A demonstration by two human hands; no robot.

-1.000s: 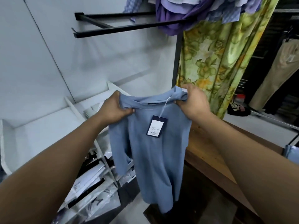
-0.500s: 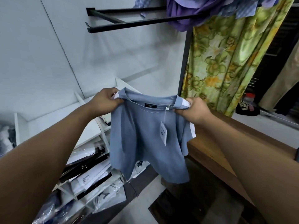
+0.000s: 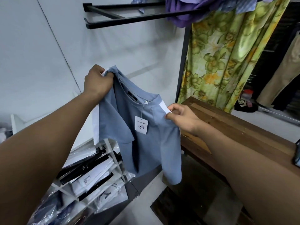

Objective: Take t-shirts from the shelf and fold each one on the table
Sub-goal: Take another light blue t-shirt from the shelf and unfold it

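blue t-shirt (image 3: 146, 143) held mid-air, left of wooden table (image 3: 243, 132) | left hand (image 3: 97, 83) gripped on raised shoulder | right hand (image 3: 181, 117) pinched on other shoulder | soft, light, limp; shoulder seams judged best hold

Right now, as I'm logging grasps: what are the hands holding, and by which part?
The blue-grey t-shirt, hanging in the air. Left hand grips one shoulder; right hand pinches the other shoulder's white edge.

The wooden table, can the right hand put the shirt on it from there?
Probably yes. The right hand pinches the blue t-shirt at the shoulder right beside the wooden table, and nothing stands between them.
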